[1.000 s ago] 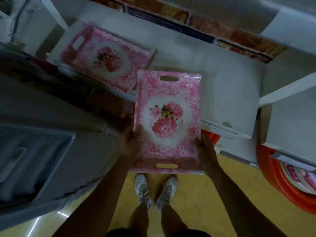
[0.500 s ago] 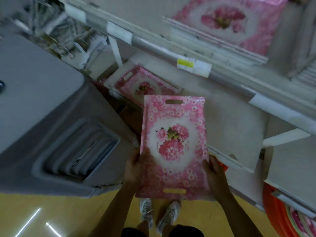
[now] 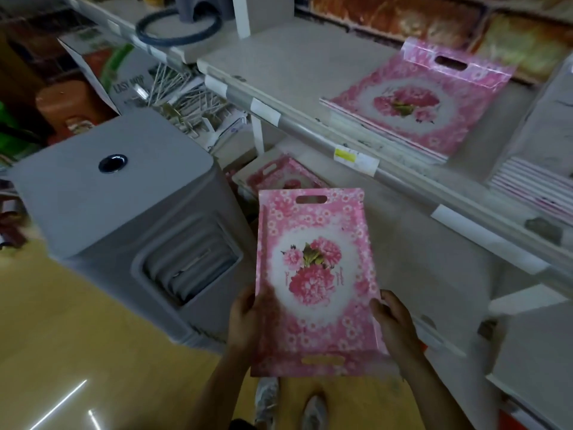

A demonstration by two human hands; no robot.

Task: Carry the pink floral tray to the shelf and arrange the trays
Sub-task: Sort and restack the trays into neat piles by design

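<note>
Reaches forward with both forearms bare. Grips the pink floral tray (image 3: 313,237) at its left edge with the left hand (image 3: 245,318), at its right edge with the right hand (image 3: 393,324).

I can't see fingers of left hand (image 3: 245,319) or right hand (image 3: 394,324), hidden under pink floral tray (image 3: 313,274). Lower tray (image 3: 279,176) partly covered by it & shelf; shoes (image 3: 313,412) blurred, btm edge.

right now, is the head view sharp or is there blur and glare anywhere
Head view: dim light; the tray reads clearly, but its near edge, the left hand and the right hand are smeared; white glare streaks on the floor, lower left; the grey bin is soft.
</note>
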